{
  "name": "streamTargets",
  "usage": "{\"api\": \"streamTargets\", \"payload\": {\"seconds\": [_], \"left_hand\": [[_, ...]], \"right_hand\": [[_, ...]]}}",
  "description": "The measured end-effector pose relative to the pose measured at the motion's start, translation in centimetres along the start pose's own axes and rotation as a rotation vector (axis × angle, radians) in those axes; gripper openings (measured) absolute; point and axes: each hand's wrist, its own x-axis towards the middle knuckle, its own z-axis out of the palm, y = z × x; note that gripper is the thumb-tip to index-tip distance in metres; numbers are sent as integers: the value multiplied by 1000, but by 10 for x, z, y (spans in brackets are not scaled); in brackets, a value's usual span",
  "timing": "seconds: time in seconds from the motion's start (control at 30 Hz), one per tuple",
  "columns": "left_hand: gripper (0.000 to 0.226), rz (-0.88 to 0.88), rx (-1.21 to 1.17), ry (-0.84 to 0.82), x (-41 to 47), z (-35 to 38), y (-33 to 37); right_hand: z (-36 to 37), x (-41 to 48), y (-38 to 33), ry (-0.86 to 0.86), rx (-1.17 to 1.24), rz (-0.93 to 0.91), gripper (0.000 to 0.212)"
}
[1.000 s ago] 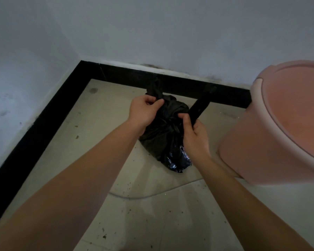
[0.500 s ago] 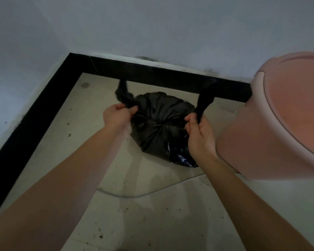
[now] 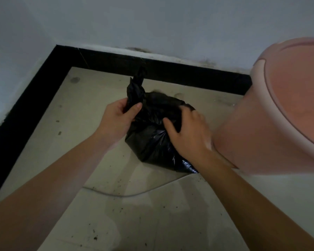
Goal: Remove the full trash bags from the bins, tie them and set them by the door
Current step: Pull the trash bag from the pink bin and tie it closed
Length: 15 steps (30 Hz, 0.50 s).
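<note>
Black trash bag [image 3: 152, 138] on floor beside pink bin [image 3: 272, 127]: L hand [image 3: 119, 118] pinches its twisted ear, R hand [image 3: 187, 131] lies fingers-spread on top; soft, slick, prob. light — lift by the ear.

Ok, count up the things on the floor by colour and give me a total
Black: 1, the trash bag, with the left hand gripping its twisted end and the right hand on top.
Pink: 1, the bin.
Total: 2
</note>
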Motion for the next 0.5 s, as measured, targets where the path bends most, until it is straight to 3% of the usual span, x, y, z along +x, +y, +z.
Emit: {"api": "streamTargets", "payload": {"seconds": [0.07,0.17,0.23,0.3,0.4,0.5], "left_hand": [[17,-13,55,68,5,5,-10],[25,-32,91,99,10,11,-16],[26,-21,93,106,12,13,-13],[20,19,89,114,13,15,-7],[19,148,109,55,11,21,11],[13,162,21,-38,9,30,29]], "right_hand": [[22,2,5,-110,-153,-6,60],[38,9,13,-222,-192,20,56],[38,19,16,-292,-70,38,56],[30,28,20,-349,223,93,51],[10,29,21,-169,669,212,36],[-9,28,19,53,836,246,29]]}}
